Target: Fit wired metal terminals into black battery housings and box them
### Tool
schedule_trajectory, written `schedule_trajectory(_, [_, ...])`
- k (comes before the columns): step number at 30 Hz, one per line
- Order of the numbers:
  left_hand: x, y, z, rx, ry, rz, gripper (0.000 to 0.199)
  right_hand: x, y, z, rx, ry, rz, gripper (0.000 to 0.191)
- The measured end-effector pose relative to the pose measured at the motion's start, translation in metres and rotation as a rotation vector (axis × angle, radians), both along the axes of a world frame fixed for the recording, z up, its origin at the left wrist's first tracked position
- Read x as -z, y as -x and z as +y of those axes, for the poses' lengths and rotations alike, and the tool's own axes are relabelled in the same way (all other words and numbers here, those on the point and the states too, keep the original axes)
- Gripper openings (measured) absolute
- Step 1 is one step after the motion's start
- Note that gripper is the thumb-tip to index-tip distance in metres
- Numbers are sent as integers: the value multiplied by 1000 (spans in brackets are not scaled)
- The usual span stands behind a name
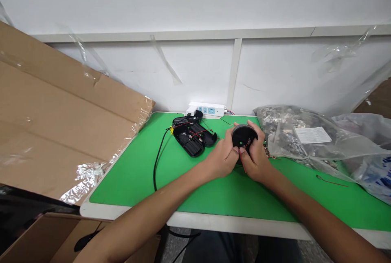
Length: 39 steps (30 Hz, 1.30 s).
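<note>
Both my hands grip one black plastic housing (243,131) with a rounded top, raised over the green mat. My left hand (225,155) wraps its left side, with the thumb pressed near the inside. On the right side, my right hand (256,157) holds it with the thumb close to a red wire (242,161). A small green spot and thin wiring show inside the housing; finer detail is too small to make out. To the left lie several similar black housings (192,142) with red wires and spring-like metal contacts.
A white power strip (210,110) stands against the wall. Clear plastic bags of small metal parts (284,122) lie at right, near a loose wire with a metal end (331,180). A black cable (156,161) runs off the green table (128,185). Cardboard (61,120) leans at left.
</note>
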<state>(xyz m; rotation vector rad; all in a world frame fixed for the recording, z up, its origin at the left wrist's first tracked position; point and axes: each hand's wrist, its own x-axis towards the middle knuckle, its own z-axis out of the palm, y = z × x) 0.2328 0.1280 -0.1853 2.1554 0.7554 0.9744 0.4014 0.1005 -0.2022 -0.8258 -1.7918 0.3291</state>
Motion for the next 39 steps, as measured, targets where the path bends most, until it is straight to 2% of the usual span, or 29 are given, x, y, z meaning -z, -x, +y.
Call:
schedule_trajectory(9, [-6, -3, -3, -34, 60, 51, 59, 7, 0, -1, 130, 10, -27, 71])
schedule_trajectory(14, [-12, 0, 2, -40, 135, 49, 62, -1, -1, 0, 112, 109, 17, 72])
schedule_trajectory(17, [-14, -2, 7, 11, 196, -84, 54, -5, -5, 5, 44, 194, 78, 69])
schedule_trajectory(20, [-11, -11, 11, 64, 458, -368, 47, -7, -7, 13, 8, 269, 200, 68])
schedule_trajectory(23, [-8, -21, 12, 20, 761, -660, 50, -10, -10, 19, 143, 247, 258, 73])
schedule_trajectory(25, [-7, -25, 12, -41, 856, -756, 50, -15, -13, 20, 246, 151, 137, 57])
schedule_trajectory(28, [-8, -25, 10, -62, 931, -764, 46, -24, -16, 18, 285, 14, -33, 20])
schedule_trajectory(30, [-10, -24, 8, -31, 931, -750, 46, -29, -17, 16, 269, -2, -34, 16])
schedule_trajectory(32, [-13, -21, 8, 21, 912, -718, 47, -33, -17, 15, 249, 55, 12, 18])
schedule_trajectory(35, [-18, -15, 9, 80, 837, -571, 56, -37, -20, 15, 208, 303, 251, 24])
schedule_trajectory(37, [-23, -8, 10, 3, 613, -416, 64, -39, -24, 17, 150, 482, 505, 29])
schedule_trajectory(39, [-27, -1, 12, -98, 241, -221, 73, -39, -26, 18, 52, 606, 718, 30])
